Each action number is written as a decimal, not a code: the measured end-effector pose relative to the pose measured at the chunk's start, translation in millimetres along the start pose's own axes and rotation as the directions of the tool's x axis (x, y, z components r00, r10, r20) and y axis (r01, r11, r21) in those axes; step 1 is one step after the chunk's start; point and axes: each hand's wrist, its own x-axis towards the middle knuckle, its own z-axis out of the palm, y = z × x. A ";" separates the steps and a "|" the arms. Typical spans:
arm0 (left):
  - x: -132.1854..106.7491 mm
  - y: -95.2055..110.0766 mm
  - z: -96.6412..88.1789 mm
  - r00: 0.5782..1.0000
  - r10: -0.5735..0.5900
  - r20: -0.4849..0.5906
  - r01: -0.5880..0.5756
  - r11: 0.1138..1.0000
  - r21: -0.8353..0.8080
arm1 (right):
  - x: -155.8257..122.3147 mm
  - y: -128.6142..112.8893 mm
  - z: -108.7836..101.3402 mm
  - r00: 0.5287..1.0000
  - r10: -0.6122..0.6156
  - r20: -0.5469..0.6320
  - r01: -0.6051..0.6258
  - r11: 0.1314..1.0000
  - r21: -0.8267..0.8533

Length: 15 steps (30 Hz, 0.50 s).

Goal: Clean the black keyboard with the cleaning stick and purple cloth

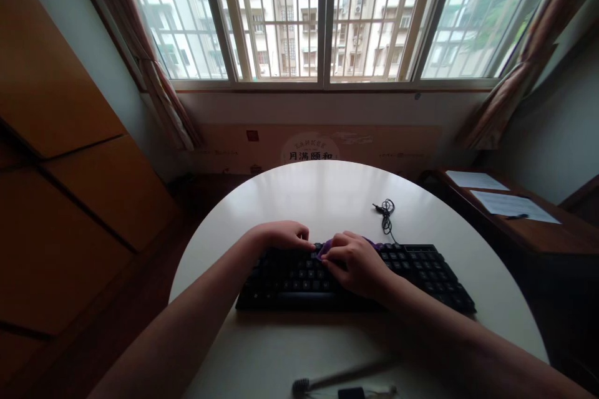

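A black keyboard (304, 302) lies flat on the white round table. My left hand (283, 235) is at its back edge, left of the middle, with the thumb on the top keys and the other fingers curled at the edge, partly hidden. Over the middle keys, my right hand (358, 265) is closed on a purple cloth (324, 250), bunched under the fingers and pressed to the keys. Part of the cloth shows behind the knuckles. From the back edge of the keyboard runs its black cable (386, 215), bundled on the table.
Close to the table's (215, 224) near side lie a brush (300, 385) with dark bristles and a small black object (350, 393), cut off by the frame. A wooden desk with papers (512, 206) and a pen (517, 217) stands right. Wooden cabinets (93, 199) are left.
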 end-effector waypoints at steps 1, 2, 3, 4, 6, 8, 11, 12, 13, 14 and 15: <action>-0.2 -1.2 1.8 1.000 0.010 -0.023 -0.010 1.000 -0.002 | 0.9 -0.4 1.0 1.000 0.012 -0.006 -0.012 1.000 -0.022; -0.9 -2.6 4.5 0.998 0.016 -0.059 -0.016 1.000 0.001 | 2.0 -0.8 2.2 1.000 0.023 -0.009 -0.023 0.999 -0.040; -1.9 -4.1 7.8 0.995 0.016 -0.102 -0.016 1.000 0.008 | 3.2 -1.3 3.4 0.999 0.032 -0.012 -0.032 0.998 -0.055; -3.0 -5.4 11.2 0.989 0.014 -0.146 -0.011 1.000 0.018 | 4.4 -1.7 4.3 0.999 0.040 -0.012 -0.041 0.997 -0.067; -4.9 -7.3 16.8 0.978 0.009 -0.209 -0.004 1.000 0.028 | 5.8 -3.0 4.6 0.999 0.054 0.000 -0.054 0.996 -0.077; -6.0 -7.6 19.3 0.973 0.004 -0.231 0.000 1.000 0.020 | 5.2 -4.7 2.8 0.998 0.055 0.036 -0.052 0.996 -0.067; -6.6 -6.3 18.6 0.974 -0.006 -0.227 0.009 1.000 0.015 | 2.2 -7.0 -0.5 0.995 0.042 0.090 -0.038 0.998 -0.048; -6.7 -5.7 18.0 0.974 -0.006 -0.228 0.010 1.000 0.019 | 1.5 -7.3 -0.8 0.994 0.046 0.096 -0.042 0.998 -0.049; -6.8 -5.3 17.6 0.973 -0.004 -0.231 0.009 1.000 0.023 | 1.4 -7.4 -0.5 0.994 0.056 0.094 -0.051 0.997 -0.053; -6.9 -5.1 17.5 0.972 -0.001 -0.234 0.008 1.000 0.027 | 1.8 -7.1 0.3 0.994 0.068 0.089 -0.063 0.996 -0.058; -6.9 -5.0 17.6 0.971 0.002 -0.238 0.006 1.000 0.030 | 2.7 -6.6 1.4 0.993 0.080 0.084 -0.075 0.995 -0.063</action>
